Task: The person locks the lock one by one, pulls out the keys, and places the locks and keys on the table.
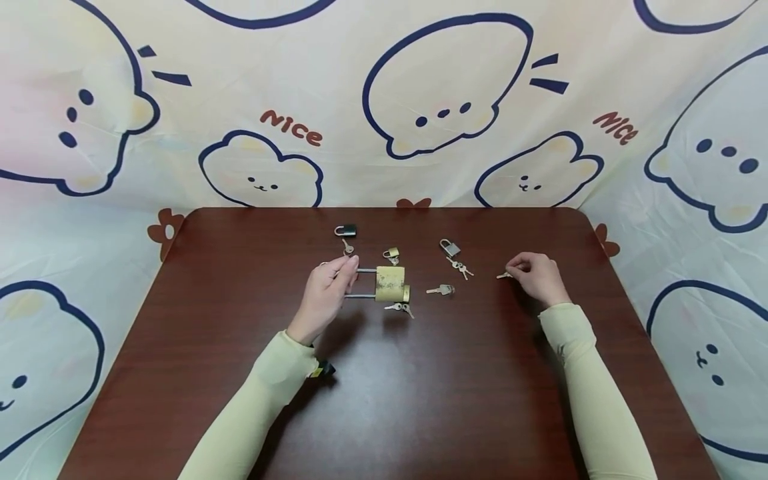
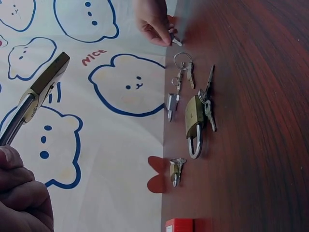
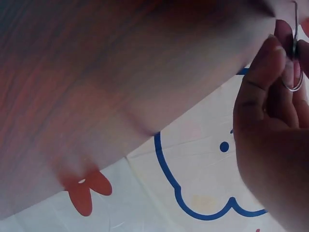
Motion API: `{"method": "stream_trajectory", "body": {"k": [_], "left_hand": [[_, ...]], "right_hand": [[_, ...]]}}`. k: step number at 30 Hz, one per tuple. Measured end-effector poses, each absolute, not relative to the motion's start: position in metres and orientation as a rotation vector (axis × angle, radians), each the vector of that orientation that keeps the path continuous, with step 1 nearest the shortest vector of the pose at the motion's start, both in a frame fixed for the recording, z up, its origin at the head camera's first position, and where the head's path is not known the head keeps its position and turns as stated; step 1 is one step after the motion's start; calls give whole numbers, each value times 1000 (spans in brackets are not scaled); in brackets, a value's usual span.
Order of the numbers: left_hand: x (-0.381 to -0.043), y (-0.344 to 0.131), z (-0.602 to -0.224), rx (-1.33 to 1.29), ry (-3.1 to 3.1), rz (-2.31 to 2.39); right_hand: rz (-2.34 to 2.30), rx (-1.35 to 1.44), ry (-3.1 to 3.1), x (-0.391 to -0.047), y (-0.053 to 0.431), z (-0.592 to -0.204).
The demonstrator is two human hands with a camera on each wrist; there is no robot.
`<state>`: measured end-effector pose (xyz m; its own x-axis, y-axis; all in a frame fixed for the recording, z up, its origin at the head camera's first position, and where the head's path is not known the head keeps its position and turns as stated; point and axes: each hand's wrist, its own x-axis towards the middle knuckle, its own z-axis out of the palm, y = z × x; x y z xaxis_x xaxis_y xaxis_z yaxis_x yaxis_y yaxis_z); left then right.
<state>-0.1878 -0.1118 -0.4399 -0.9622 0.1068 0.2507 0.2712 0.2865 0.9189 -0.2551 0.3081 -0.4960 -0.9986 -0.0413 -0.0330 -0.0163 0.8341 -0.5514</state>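
Note:
My left hand (image 1: 324, 293) grips a large, scuffed brass padlock (image 1: 390, 283) by its steel shackle, raised above the table; the fingers hide the shackle's bend. In the left wrist view the held padlock (image 2: 47, 79) is tilted with its body pointing up. At the right, my right hand (image 1: 539, 277) pinches a small key (image 1: 503, 275) between thumb and fingertips, low over the table. A thin metal ring (image 3: 294, 88) hangs at those fingers in the right wrist view. Partly behind the held padlock, another brass padlock (image 2: 194, 113) lies on the table with keys (image 1: 399, 308) beside it.
Farther back on the brown table (image 1: 480, 387) lie a black padlock (image 1: 348, 231) with a key (image 1: 348, 247), a small brass padlock (image 1: 391, 253) and a silver padlock (image 1: 451, 249) with keys (image 1: 460, 268). Ringed keys (image 1: 442, 289) lie mid-table. A black-and-yellow object (image 1: 324, 369) sits by the left sleeve.

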Motion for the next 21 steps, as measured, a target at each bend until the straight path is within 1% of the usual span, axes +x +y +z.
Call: {"method": "stream_trajectory", "body": {"k": [4, 6, 10, 13, 16, 21], "left_hand": [[-181, -110, -425, -374, -2388, -1825], [-181, -110, -424, -371, -2385, -1844], [-188, -112, -436, -350, -2393, -1829], [-193, -112, -448, -334, -2395, -1817], [-196, -111, -454, -332, -2386, -1828], [-196, -105, -456, -346, -2367, -1898]], "right_hand": [[-857, -24, 2985, -256, 308, -495], [-844, -14, 2983, -256, 307, -494], [-816, 3, 2991, -256, 305, -493], [-836, -50, 3036, -254, 299, -493], [-961, -217, 3075, -251, 283, -489], [-1268, -662, 2943, -234, 229, -468]]}}
